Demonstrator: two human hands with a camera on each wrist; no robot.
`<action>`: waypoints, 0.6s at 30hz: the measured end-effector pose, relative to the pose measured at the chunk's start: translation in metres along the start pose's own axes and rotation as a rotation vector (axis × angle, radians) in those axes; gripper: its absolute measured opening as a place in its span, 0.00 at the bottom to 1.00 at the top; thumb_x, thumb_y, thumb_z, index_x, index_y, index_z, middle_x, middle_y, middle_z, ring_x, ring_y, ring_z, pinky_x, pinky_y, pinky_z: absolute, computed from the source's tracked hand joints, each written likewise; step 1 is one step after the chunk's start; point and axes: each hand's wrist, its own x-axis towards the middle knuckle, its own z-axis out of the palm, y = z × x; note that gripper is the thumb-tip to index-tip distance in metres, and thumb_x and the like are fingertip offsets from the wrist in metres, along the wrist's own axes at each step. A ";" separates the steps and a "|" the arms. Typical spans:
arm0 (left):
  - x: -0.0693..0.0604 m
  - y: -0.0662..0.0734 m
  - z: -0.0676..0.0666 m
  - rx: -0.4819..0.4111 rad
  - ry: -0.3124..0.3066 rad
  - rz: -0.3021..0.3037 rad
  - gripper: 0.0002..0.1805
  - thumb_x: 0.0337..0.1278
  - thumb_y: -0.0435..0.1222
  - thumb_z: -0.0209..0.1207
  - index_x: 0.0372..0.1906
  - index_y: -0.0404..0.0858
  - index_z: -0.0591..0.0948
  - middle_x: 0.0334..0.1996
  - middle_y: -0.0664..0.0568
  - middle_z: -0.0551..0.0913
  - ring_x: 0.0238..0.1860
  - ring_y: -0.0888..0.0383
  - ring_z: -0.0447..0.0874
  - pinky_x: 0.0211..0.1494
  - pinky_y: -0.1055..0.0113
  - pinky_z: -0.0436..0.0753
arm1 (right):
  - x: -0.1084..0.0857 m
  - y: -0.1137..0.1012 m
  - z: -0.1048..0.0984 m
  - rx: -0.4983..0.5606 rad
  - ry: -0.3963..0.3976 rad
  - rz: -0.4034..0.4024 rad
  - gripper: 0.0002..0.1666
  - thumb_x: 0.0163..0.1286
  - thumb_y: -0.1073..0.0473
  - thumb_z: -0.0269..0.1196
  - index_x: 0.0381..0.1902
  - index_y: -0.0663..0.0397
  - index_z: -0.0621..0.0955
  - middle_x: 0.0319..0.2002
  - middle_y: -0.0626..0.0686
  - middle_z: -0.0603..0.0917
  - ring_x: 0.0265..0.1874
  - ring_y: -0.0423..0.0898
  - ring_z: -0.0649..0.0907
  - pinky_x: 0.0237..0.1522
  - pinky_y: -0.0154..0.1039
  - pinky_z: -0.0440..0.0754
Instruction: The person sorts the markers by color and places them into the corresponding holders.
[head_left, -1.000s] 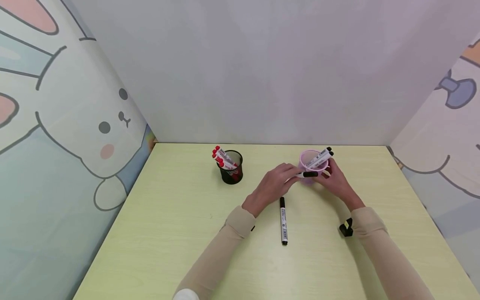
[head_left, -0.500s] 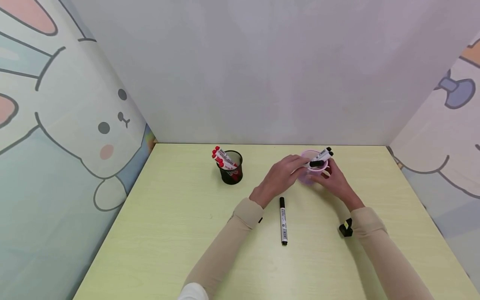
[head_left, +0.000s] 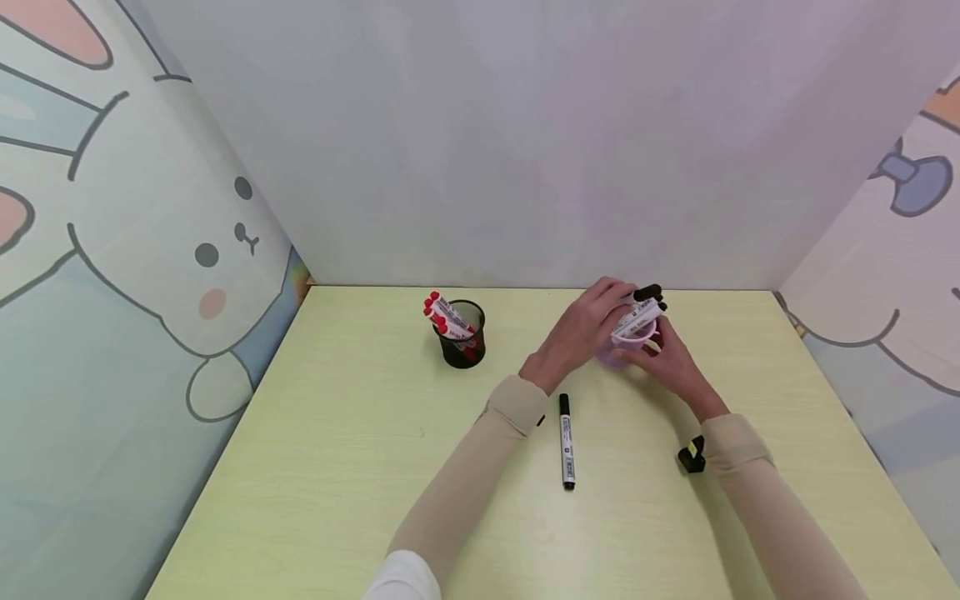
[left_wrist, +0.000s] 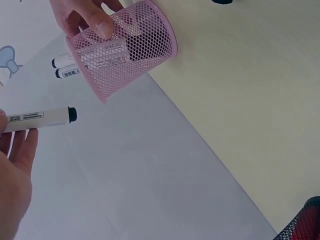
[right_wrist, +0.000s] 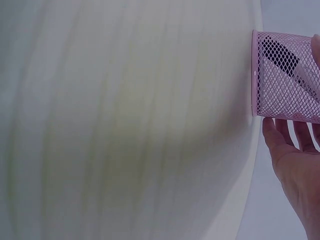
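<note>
My left hand (head_left: 581,333) pinches a black-capped whiteboard marker (left_wrist: 42,119) just above the rim of a pink mesh pen holder (left_wrist: 117,60). In the left wrist view the marker's black end points toward the holder's mouth, apart from it. My right hand (head_left: 675,367) grips the holder from its right side, thumb and fingers around the mesh. Several white markers with black ends (head_left: 636,323) lean to the right inside it. The holder stands upright on the table, as the right wrist view shows. My left fingers hide part of the held marker in the head view.
Another black marker (head_left: 567,446) lies on the pale wooden table (head_left: 337,467) in front of the hands. To the left stands a black mesh pen holder (head_left: 463,357) with several red-capped markers (head_left: 450,321). A grey-white wall (head_left: 525,167) rises behind the table.
My left hand has moved farther back and to the right with the marker, from before the pink holder to above its rim. The right hand has kept its place on the holder.
</note>
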 end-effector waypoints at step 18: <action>0.007 0.000 0.029 -0.033 -0.043 -0.150 0.18 0.78 0.30 0.52 0.66 0.32 0.75 0.57 0.46 0.77 0.56 0.57 0.80 0.62 0.81 0.72 | 0.000 0.002 -0.002 0.007 -0.016 -0.018 0.54 0.70 0.66 0.69 0.82 0.55 0.49 0.74 0.61 0.62 0.65 0.38 0.69 0.62 0.24 0.72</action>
